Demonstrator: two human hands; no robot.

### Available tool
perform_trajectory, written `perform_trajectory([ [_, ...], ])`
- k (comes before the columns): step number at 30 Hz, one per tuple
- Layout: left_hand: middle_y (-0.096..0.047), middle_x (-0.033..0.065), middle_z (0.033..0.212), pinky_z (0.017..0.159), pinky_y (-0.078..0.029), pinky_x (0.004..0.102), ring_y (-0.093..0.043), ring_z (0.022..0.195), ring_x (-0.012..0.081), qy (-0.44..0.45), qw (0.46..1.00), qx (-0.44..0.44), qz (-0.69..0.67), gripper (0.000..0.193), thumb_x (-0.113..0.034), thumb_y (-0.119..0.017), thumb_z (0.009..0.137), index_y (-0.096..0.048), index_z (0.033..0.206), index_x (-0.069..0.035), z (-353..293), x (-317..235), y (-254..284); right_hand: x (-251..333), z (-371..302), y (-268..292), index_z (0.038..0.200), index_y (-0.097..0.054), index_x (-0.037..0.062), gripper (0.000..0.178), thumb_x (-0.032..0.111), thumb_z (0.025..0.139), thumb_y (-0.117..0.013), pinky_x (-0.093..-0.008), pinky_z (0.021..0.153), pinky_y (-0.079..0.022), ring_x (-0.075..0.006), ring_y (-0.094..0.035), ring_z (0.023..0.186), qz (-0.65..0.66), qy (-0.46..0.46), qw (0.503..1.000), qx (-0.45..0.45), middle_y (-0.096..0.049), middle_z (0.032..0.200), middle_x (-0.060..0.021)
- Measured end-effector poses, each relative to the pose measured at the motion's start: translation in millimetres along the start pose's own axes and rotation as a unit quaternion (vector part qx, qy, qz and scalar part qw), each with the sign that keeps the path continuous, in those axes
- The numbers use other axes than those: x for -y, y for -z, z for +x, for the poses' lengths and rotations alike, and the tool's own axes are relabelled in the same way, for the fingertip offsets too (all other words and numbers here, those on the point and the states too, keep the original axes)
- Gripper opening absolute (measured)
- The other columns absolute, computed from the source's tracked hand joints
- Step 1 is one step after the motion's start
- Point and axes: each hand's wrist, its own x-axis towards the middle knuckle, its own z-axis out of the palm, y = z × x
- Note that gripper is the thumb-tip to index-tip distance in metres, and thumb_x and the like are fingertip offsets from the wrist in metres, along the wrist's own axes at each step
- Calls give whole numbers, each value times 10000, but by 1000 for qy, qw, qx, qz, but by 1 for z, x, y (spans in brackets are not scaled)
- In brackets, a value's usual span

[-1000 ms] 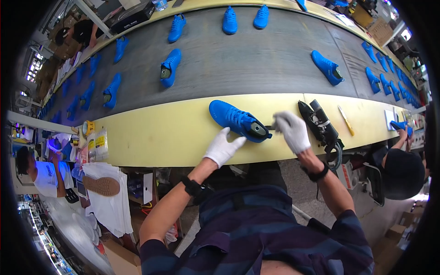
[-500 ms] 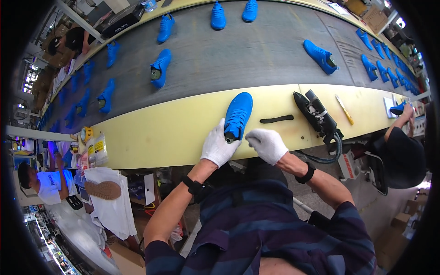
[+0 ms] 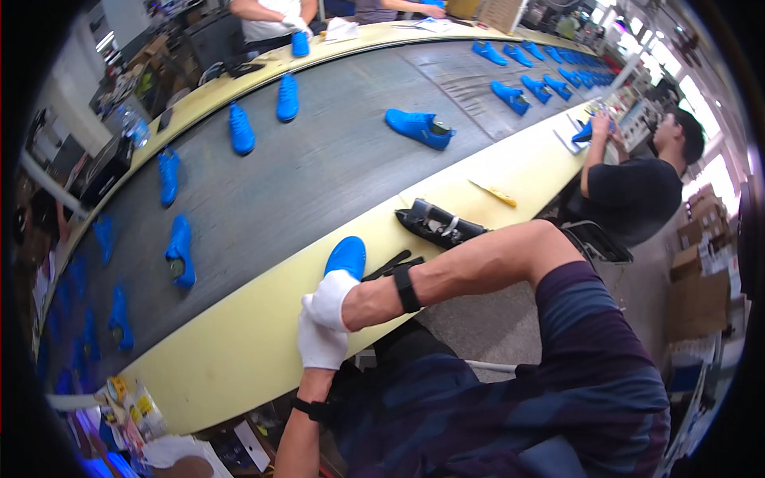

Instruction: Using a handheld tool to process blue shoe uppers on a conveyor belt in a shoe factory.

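Observation:
A blue lace-up shoe (image 3: 347,253) lies on the yellow worktop, toe pointing away from me. At its heel end my left hand (image 3: 320,344), in a white glove, is closed on the shoe, its fingers mostly covered. My right hand (image 3: 332,299), gloved too, curls over the shoe's laces and opening; what its fingers grip, if anything, is hidden. Beside the shoe a black strip (image 3: 387,265) is partly behind my right wrist. A black tool with metal parts (image 3: 437,223) lies farther right, past my forearm.
A yellow-handled knife (image 3: 502,195) lies on the worktop (image 3: 231,346). Several blue shoes stand on the grey belt (image 3: 319,171) beyond it. A seated person (image 3: 637,183) handles a shoe at the right; others work across the belt. A tape roll (image 3: 119,388) is at the left end.
My view has swung to the right and tilted. My right hand has moved from beside the shoe onto its top, crossing over my left. The left hand stays at the heel.

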Motion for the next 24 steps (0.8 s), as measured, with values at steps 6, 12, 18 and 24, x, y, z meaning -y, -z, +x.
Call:
perform_trajectory([
  [6,-657,272,1210,878,-560,513,-671,1066,469,50,999,-10,-16,530,-230,-744,881,-511,1285,23,-3,17,-4,-12,1,-19,962,-693,-26,209,113,816,-746,-477,526,-553,-365,-754,677,9,87,987,-131,-723,717,-161],
  [12,-599,277,1315,1037,-500,504,-577,1257,447,-22,999,-30,2,749,-246,-747,891,-410,1488,57,1,19,-9,-11,2,-53,1096,-647,-91,303,119,878,-655,-445,422,-497,-300,-690,537,2,55,951,-305,-673,665,-136],
  [18,-565,286,1349,1046,-490,516,-560,1247,463,4,998,-61,13,738,-252,-736,918,-391,1474,89,1,30,-17,5,6,-59,1194,-586,-82,360,109,892,-636,-422,410,-488,-266,-670,520,8,-5,946,-325,-625,693,-97],
  [24,-550,279,1374,1043,-488,522,-559,1236,460,-3,997,-55,46,708,-252,-728,939,-395,1476,67,3,26,-15,-3,-6,-69,1231,-562,-58,373,70,888,-634,-432,496,-531,-298,-705,610,98,22,941,-323,-639,766,-117],
])
